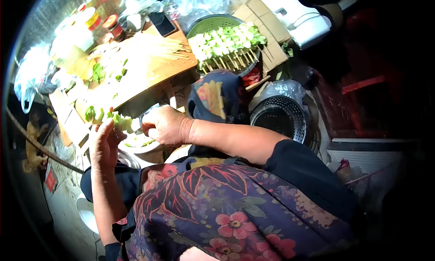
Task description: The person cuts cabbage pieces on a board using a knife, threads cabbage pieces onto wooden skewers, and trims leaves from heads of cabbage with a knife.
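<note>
My left hand [104,141] pinches a strip of green leafy vegetable [120,121] that stretches across to my right hand. My right hand [165,125] is closed at the strip's other end; a small pale or shiny item shows at its fingers, too unclear to name. Below both hands is a pale container [144,147] with light green pieces in it. Loose skewers [170,48] and scattered leaves [98,73] lie on the wooden board [149,82]. Rows of skewered greens [226,42] rest over a green colander [213,22].
A phone [161,24] and jars [112,25] stand at the board's far edge. Cardboard [265,16] lies beside the colander. A dark perforated basket [281,118] sits right of my knee. A plastic bag [34,75] is at far left, near a small tan animal [34,145].
</note>
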Demonstrator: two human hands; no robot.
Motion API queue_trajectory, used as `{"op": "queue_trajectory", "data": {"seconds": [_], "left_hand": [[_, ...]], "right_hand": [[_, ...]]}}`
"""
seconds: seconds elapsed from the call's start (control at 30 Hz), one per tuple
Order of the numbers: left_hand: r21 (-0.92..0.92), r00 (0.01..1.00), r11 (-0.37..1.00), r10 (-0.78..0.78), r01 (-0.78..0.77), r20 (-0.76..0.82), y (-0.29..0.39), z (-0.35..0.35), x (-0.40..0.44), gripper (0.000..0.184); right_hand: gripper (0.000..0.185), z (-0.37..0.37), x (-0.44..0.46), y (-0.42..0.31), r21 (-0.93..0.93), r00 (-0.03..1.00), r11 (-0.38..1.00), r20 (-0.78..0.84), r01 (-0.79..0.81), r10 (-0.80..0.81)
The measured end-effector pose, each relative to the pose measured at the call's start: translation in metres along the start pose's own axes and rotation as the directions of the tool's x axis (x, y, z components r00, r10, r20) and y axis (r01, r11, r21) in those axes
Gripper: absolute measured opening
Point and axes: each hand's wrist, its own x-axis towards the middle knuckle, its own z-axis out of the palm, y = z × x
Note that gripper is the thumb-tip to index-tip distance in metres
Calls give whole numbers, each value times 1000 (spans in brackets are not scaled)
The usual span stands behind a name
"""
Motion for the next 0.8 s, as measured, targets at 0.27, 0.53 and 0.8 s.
{"op": "queue_trajectory", "data": {"seconds": [0.27,0.53,0.8], "left_hand": [[176,999,983,-51,49,10,16,10,34,55],[84,968,994,-41,63,-249,18,-52,80,37],[100,959,993,-33,63,-280,29,-49,108,32]], "right_hand": [[12,-136,-20,-11,-1,886,995,-456,-98,87],[16,-165,-38,145,83,639,842,-612,-534,466],[17,-129,1,202,-23,612,718,-544,-695,574]]}}
